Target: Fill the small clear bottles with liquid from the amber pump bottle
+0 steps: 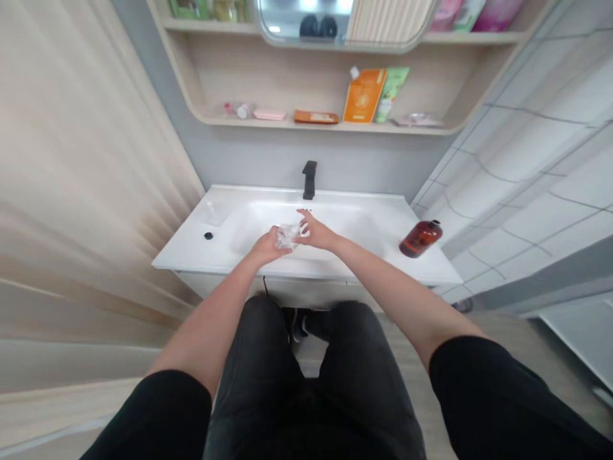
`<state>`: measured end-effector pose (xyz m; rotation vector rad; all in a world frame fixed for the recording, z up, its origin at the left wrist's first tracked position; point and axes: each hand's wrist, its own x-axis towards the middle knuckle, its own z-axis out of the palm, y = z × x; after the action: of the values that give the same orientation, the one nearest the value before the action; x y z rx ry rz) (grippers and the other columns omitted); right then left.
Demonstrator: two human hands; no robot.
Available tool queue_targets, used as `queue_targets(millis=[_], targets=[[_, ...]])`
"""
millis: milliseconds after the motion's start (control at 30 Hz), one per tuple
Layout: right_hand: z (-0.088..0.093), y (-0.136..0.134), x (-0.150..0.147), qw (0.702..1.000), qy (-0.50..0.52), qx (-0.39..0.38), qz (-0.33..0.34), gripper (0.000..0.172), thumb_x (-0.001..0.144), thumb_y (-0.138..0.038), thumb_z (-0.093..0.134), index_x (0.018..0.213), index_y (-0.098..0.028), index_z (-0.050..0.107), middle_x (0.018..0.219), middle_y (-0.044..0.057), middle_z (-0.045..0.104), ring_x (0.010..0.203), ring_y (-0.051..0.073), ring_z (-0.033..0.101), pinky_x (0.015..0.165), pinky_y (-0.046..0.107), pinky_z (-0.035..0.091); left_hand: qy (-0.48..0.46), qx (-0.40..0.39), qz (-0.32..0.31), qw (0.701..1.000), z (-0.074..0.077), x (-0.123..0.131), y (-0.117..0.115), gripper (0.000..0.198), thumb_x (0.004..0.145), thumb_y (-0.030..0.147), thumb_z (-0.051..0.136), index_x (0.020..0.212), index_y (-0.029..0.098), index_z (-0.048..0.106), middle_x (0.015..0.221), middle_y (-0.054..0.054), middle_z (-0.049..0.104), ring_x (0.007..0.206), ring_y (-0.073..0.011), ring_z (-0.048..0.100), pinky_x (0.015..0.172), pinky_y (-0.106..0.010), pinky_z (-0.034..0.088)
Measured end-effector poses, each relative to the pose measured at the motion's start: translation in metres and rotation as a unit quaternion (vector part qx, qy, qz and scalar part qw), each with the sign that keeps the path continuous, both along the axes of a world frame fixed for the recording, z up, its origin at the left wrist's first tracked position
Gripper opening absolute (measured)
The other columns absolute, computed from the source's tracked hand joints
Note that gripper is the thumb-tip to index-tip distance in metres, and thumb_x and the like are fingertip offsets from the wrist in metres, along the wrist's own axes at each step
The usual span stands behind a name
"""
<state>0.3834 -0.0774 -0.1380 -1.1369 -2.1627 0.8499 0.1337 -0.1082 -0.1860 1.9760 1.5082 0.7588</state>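
Note:
Above the white sink basin (249, 220), my left hand (265, 248) is closed around a clear, crumpled piece of plastic (286, 236), perhaps a small bag or wrapper. My right hand (316, 231) pinches the right end of that plastic between thumb and fingers, with one finger raised. Whether anything lies inside the plastic I cannot tell. The black faucet (310, 179) stands just behind my hands. Toward the right end of the counter is an amber bottle (420, 239) with an uncovered neck. A small black round piece (208, 236) lies on the left side.
Near the back left of the counter (184, 252) is a faint transparent item (211, 209). The wall shelf (287, 70) above carries an orange pouch (364, 96), a green tube (391, 94) and several small items. A mirror (306, 29) hangs over it. Left is a beige curtain (86, 160).

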Motion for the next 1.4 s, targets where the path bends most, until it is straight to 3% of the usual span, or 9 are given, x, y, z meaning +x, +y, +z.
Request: queue_targets(millis=[100,200,333,467,567,633,800,1000,1400], targets=[[-0.035,-0.007,-0.001,0.987,0.117,-0.11,-0.005,0.114,0.068,-0.04,0.1,0.165,-0.025,0.042,0.144,0.015,0.067,0.103,0.026,0.074,0.095,0.042,0.063,-0.006,-0.001,-0.006,1.0,-0.002,-0.001,0.0,0.071,0.079,0.054,0.09,0.133,0.025,0.055,0.125,-0.01,0.079,0.114,-0.0331,0.077,0.095,-0.043,0.06],[-0.055,-0.018,-0.006,0.975,0.188,-0.118,-0.016,0.083,0.064,-0.04,0.101,0.136,-0.023,0.063,0.137,0.012,0.071,0.109,0.026,0.073,0.101,0.042,0.061,0.019,0.0,-0.013,1.0,0.002,0.001,-0.006,0.072,0.08,0.058,0.088,0.135,0.024,0.056,0.124,-0.014,0.08,0.114,-0.0356,0.079,0.095,-0.043,0.061],[-0.056,-0.025,-0.006,0.967,0.217,-0.131,-0.005,0.071,0.055,-0.04,0.103,0.113,-0.023,0.066,0.115,0.005,0.076,0.106,0.028,0.072,0.1,0.043,0.06,0.048,-0.022,-0.049,0.997,0.009,0.009,-0.014,0.077,0.08,0.064,0.086,0.138,0.023,0.058,0.128,-0.017,0.079,0.12,-0.0402,0.077,0.101,-0.047,0.06],[-0.053,-0.026,-0.002,0.954,0.26,-0.145,-0.039,0.068,0.056,-0.037,0.102,0.111,-0.025,0.064,0.112,0.003,0.076,0.105,0.026,0.072,0.099,0.04,0.06,-0.081,-0.046,-0.112,0.989,0.008,0.027,-0.005,0.098,0.078,0.05,0.085,0.163,0.023,0.043,0.149,-0.016,0.07,0.134,-0.0352,0.07,0.117,-0.05,0.054],[-0.057,-0.023,-0.002,0.934,0.301,-0.185,-0.051,0.069,0.057,-0.033,0.099,0.116,-0.025,0.064,0.116,0.003,0.076,0.105,0.024,0.073,0.098,0.038,0.061,-0.17,-0.042,-0.102,0.979,0.002,0.041,0.006,0.117,0.073,0.036,0.08,0.176,0.022,0.027,0.16,-0.018,0.06,0.146,-0.0355,0.062,0.125,-0.051,0.049],[-0.061,-0.021,-0.003,0.93,0.306,-0.198,-0.049,0.071,0.056,-0.032,0.099,0.116,-0.024,0.064,0.115,0.003,0.077,0.103,0.024,0.073,0.095,0.038,0.062,-0.193,-0.042,-0.085,0.977,-0.002,0.045,0.01,0.118,0.071,0.031,0.075,0.178,0.022,0.027,0.164,-0.017,0.056,0.151,-0.0377,0.058,0.128,-0.052,0.046],[-0.066,-0.017,-0.002,0.951,0.254,-0.161,-0.065,0.066,0.056,-0.039,0.102,0.108,-0.023,0.064,0.106,0.002,0.076,0.092,0.02,0.071,0.088,0.036,0.062,-0.223,-0.046,-0.041,0.973,-0.001,0.046,0.009,0.092,0.081,0.032,0.066,0.17,0.025,0.047,0.167,-0.01,0.058,0.158,-0.0342,0.052,0.131,-0.048,0.043],[-0.069,-0.016,-0.001,0.957,0.228,-0.16,-0.08,0.064,0.057,-0.041,0.104,0.104,-0.023,0.063,0.096,0.0,0.075,0.085,0.02,0.071,0.082,0.035,0.062,-0.233,-0.033,0.013,0.972,-0.006,0.062,0.006,0.053,0.1,0.045,0.061,0.147,0.022,0.068,0.156,-0.014,0.068,0.148,-0.0307,0.061,0.127,-0.047,0.046],[-0.062,-0.018,-0.001,0.977,0.151,-0.118,-0.093,0.069,0.055,-0.044,0.106,0.107,-0.022,0.066,0.099,0.001,0.076,0.092,0.022,0.072,0.09,0.037,0.06,-0.201,-0.022,0.018,0.979,-0.01,0.06,0.007,0.039,0.099,0.048,0.067,0.126,0.02,0.071,0.135,-0.011,0.074,0.131,-0.0264,0.067,0.118,-0.04,0.051]])
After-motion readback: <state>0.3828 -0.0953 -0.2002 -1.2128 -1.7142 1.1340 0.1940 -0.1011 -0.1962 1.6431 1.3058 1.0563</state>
